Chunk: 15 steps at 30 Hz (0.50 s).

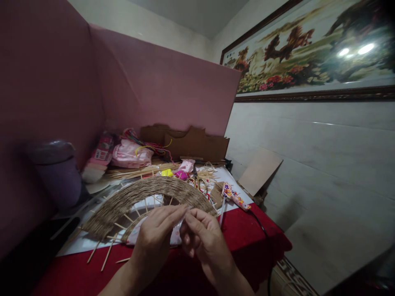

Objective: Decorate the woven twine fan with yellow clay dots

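My left hand (157,234) and my right hand (202,238) meet over the front of the table, fingers pinched together on a small pale, clear-looking piece (181,225) between them; what it is I cannot make out. Just beyond them lies a woven arch of brown cord on wooden sticks (145,197), fan-shaped, resting on a white sheet (80,244). A pink patterned cloth (135,234) shows under the arch, partly hidden by my hands.
A flower-patterned glue gun (235,196) with a black cord lies right of the arch on the red tablecloth (247,234). Scissors (197,181), bundled sticks (135,172), pink bags and cardboard pieces (197,144) crowd the back. A purple pot (58,172) stands left. Pink boards wall the table.
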{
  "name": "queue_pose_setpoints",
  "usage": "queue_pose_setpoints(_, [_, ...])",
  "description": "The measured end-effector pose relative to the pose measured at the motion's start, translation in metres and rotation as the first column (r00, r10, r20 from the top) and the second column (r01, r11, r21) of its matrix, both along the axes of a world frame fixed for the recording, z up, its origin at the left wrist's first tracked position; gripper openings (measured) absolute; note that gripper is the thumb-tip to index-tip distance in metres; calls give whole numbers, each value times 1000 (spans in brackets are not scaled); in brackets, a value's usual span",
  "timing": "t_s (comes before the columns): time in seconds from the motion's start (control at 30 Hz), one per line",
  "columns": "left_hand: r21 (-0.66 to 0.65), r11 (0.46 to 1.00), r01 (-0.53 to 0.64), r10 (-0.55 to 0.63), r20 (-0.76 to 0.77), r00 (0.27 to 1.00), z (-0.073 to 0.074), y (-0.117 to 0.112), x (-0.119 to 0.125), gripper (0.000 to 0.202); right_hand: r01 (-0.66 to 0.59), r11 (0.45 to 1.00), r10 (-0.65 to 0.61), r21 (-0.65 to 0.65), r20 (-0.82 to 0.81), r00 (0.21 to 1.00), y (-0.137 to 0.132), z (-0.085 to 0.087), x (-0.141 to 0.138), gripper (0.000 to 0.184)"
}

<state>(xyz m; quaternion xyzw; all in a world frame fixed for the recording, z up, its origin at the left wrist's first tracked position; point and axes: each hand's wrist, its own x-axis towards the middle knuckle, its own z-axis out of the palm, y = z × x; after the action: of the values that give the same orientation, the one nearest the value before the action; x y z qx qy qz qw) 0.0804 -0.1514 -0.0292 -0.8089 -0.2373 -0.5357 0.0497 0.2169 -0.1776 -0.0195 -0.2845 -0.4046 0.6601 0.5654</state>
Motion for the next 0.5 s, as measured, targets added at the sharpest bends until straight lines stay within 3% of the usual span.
queue_pose_setpoints(0.17, [-10,1000,0,-1,-20,1000,-2,0,-1,37,-31,999,30,-11,-34,999,-1,-1,-2,32])
queue_pose_setpoints(0.5, [-31,999,21,-18,96,995,-2,-7,4,31,-12,1000,12,5,-33,999,0,-8,-6,33])
